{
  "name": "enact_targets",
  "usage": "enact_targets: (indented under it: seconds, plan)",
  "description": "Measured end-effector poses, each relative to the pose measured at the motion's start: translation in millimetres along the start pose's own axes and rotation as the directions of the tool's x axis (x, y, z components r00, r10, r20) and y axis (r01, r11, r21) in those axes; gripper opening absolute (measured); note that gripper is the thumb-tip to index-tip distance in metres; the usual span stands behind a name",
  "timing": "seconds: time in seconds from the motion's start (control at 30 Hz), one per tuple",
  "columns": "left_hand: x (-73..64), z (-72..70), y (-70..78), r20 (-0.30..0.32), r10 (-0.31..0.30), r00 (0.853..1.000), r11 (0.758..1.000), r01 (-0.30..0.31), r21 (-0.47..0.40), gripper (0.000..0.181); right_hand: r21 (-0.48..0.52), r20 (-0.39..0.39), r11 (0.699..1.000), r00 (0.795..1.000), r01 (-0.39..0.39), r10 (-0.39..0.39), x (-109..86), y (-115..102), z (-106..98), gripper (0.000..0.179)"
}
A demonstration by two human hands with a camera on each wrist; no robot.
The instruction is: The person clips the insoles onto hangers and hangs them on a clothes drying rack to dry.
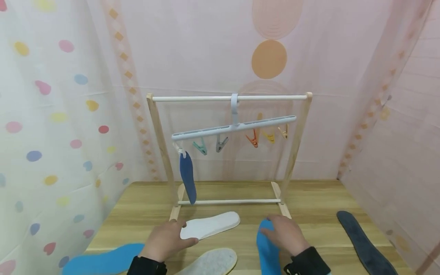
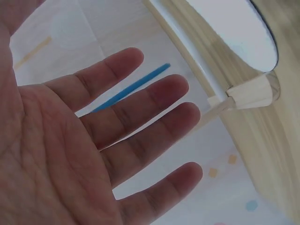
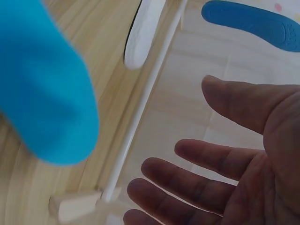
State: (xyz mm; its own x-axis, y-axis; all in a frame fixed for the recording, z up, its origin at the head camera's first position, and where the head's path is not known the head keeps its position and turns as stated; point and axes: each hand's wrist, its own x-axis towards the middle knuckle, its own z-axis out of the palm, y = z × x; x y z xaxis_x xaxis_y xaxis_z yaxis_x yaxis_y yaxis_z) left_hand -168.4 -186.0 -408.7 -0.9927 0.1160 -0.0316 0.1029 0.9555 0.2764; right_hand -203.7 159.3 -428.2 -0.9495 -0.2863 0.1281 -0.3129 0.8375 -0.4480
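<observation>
My left hand (image 1: 168, 238), fingers spread in the left wrist view, reaches beside the white insole (image 1: 209, 225) on the table. On the right, my right hand (image 1: 286, 233) hovers over the upper end of a bright blue insole (image 1: 266, 250); in the right wrist view its loosely bent fingers hold nothing and that insole lies apart from them. A dark blue insole (image 1: 187, 179) hangs from a white clip (image 1: 183, 152) at the left end of a pale blue hanger (image 1: 206, 132), which tilts down to the left.
The hanger hooks over the top rod (image 1: 192, 99) of a wooden rack (image 1: 159, 145). Green (image 1: 201, 146), grey (image 1: 221, 144) and orange (image 1: 253, 139) clips, among others, hang from it. Another blue insole (image 1: 104, 259), a beige insole (image 1: 214, 261) and a dark grey insole (image 1: 364, 244) lie on the table.
</observation>
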Motion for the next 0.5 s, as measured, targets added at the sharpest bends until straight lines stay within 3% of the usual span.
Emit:
enact_targets:
  seconds: [0.27, 0.5]
  plan:
    - [-1.0, 6.0, -0.2, 0.016, -0.029, 0.999, 0.999, 0.029, -0.022, 0.061, -0.065, 0.062, 0.99, 0.99, -0.123, 0.127, -12.4, 36, -17, 0.05]
    - [-5.1, 8.7, -1.2, 0.016, -0.025, 1.0, 0.998, 0.026, -0.048, 0.06, -0.088, 0.078, 0.988, 0.988, -0.129, 0.136, -11.3, 47, -17, 0.052]
